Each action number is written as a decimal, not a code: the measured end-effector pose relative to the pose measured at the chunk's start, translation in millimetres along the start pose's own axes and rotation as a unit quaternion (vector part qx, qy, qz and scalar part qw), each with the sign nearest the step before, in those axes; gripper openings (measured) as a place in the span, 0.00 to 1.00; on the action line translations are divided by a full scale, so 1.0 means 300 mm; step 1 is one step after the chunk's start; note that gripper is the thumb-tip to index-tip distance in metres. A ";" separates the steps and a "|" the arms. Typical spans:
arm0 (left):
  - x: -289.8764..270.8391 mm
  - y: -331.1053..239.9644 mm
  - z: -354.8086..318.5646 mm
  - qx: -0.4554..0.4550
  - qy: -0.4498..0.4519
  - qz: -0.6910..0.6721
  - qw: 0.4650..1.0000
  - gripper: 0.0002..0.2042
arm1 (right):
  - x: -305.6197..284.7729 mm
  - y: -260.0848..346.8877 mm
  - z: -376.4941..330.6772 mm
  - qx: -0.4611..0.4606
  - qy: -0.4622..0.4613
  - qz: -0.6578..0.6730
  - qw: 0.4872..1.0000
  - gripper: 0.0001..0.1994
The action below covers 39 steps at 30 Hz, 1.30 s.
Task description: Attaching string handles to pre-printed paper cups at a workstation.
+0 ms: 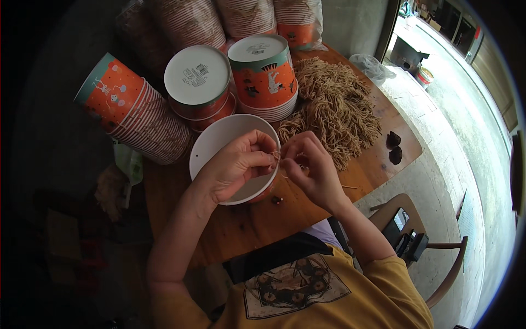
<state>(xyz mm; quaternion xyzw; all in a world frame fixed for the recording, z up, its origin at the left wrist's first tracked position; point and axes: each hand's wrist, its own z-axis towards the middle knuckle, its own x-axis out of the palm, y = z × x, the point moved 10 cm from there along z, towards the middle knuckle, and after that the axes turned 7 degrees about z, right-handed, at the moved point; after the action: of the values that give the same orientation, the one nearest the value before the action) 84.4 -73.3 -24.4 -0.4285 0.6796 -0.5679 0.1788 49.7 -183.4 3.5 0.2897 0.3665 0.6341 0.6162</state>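
Observation:
A white-lined paper bucket (233,130) stands mouth up on the wooden table in front of me. My left hand (238,164) reaches over its opening, thumb and fingers pinched together at the right rim. My right hand (309,167) meets it there from outside, fingers also pinched. Between the fingertips shows a short bit of thin, pale cord (276,156); most of it is hidden by the fingers. A small dark hole is visible in the bucket's left wall. Behind my right hand lies a big heap of tan cords (339,104).
Orange-and-green bucket stacks (263,77) stand upside down behind, another stack (137,109) leans left, and bagged stacks (246,16) line the back. Two dark lumps (394,148) lie near the table's right edge. Beyond it, a wooden chair (411,219) holds a phone (401,218).

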 end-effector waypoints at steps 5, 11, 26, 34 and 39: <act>0.017 0.009 -0.005 -0.010 0.015 0.005 1.000 0.08 | 0.001 -0.104 -0.008 0.171 -0.008 0.198 0.965 0.07; 0.005 0.017 -0.008 -0.041 -0.006 -0.010 0.999 0.08 | 0.010 0.052 -0.030 -0.059 -0.008 -0.106 0.993 0.13; 0.051 -0.057 -0.022 0.071 -0.035 0.258 0.963 0.12 | -0.022 -0.022 0.020 0.142 0.022 0.013 0.990 0.09; 0.049 -0.119 -0.035 0.185 -0.089 0.377 0.903 0.16 | -0.014 0.040 0.045 0.066 0.066 -0.138 0.986 0.08; 0.056 -0.129 -0.043 0.222 -0.106 0.382 0.891 0.19 | -0.004 0.057 0.054 0.068 0.068 -0.173 0.980 0.08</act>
<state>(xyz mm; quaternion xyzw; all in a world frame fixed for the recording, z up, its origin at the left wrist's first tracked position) 80.0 -78.1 19.4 -0.1424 0.6241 -0.5429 0.5436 53.3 -182.2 26.7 0.2195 0.4944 0.5100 0.6688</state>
